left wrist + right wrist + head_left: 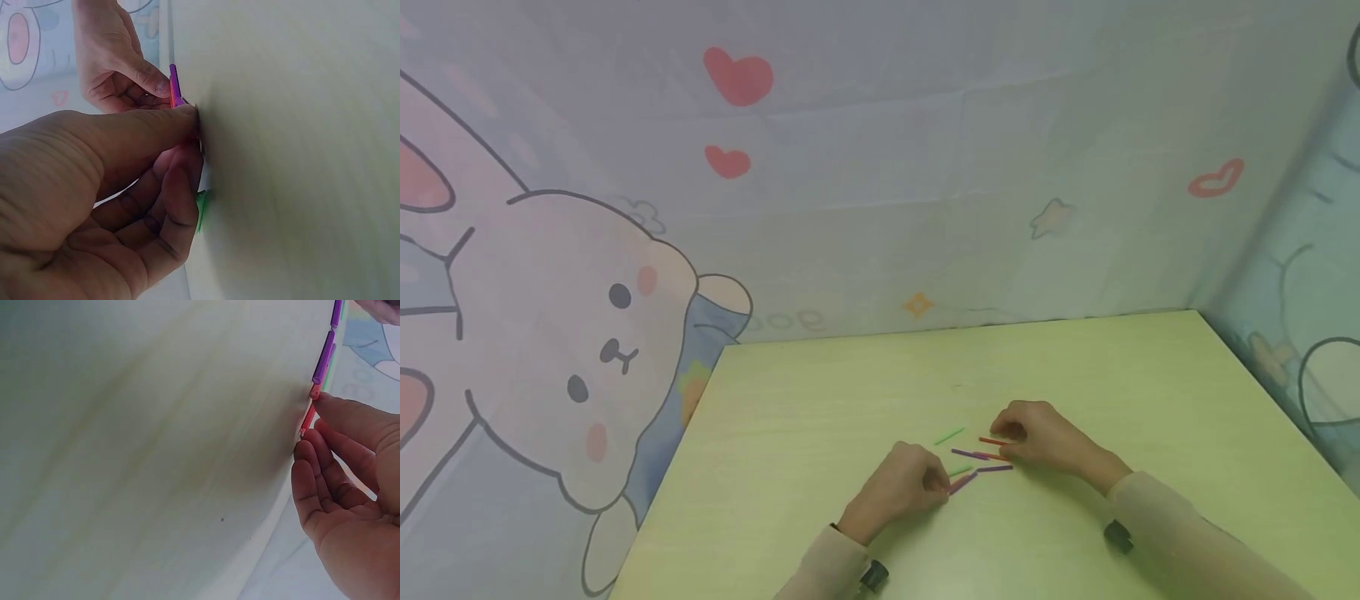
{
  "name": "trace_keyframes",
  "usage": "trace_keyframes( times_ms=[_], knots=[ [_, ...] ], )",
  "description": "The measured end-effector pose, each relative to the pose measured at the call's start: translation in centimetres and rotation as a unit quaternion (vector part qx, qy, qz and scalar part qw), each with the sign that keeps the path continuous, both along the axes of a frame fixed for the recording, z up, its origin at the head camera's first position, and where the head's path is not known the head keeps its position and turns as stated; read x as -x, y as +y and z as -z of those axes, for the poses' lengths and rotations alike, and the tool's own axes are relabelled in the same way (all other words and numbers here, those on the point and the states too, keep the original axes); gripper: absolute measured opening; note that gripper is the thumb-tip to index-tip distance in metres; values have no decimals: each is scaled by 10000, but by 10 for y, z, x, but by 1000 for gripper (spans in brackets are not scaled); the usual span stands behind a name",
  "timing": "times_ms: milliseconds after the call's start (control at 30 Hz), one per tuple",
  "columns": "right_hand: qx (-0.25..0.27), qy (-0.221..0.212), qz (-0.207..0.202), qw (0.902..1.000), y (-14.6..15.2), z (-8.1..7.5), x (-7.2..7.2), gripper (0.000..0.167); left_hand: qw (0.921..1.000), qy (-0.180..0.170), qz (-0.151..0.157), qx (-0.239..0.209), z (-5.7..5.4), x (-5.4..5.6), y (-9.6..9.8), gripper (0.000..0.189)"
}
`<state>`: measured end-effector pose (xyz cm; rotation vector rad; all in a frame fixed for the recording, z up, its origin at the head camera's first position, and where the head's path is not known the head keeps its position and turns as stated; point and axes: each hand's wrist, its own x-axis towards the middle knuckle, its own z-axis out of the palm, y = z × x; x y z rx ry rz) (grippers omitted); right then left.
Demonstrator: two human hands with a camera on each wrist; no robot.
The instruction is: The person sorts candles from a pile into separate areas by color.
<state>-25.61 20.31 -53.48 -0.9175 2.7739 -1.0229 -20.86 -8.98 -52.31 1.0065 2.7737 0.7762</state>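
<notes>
Thin coloured sticks lie in a loose group on the light table. My left hand (906, 483) pinches the near end of a purple stick (964, 483), beside a pinkish-red one, with thumb and forefinger. In the left wrist view, the left hand (137, 187) partly hides the sticks it touches. Across from it, my right hand (1045, 437) has its thumb and curled fingers at the ends of two red sticks (991, 440). In the right wrist view, the thumb of the right hand (350, 469) touches a red stick (309, 415), its other end at the fingertips.
Two green sticks (950, 436) and further purple sticks (995, 468) lie between the hands. The pale yellow-green table (820, 392) extends around them. Behind it hangs a printed cloth (880, 192) with hearts and a rabbit.
</notes>
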Motion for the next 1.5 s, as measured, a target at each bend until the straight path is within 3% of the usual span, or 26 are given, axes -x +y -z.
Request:
trace_keyframes(
  times_ms=[500, 800, 967, 1100, 1333, 1500],
  knots=[
    [-74, 61, -55, 9999, -2, -3, -1, 14, 10000, 19, 39, 13, 1, 0, 1, 17],
    [-30, -46, -48, 10000, -2, -4, 2, 13, 9996, 214, -127, -155, -2, 4, -1, 12],
    [-97, -58, -29, 9999, -3, -2, 1, 13, 9980, 204, -456, -398, -18, 10, -16, 8],
    [-108, -148, 12, 9998, -3, -1, -1, 13, 9946, 460, -720, -594, -36, 20, -36, 9],
    [-116, -71, 12, 9999, -3, 0, 0, 13, 9833, 847, -1365, -860, -68, 34, -73, 14],
    [-154, -12, -21, 9999, -3, 2, 1, 12, 9755, 1049, -1751, -818, -80, 46, -99, 14]
  ],
)
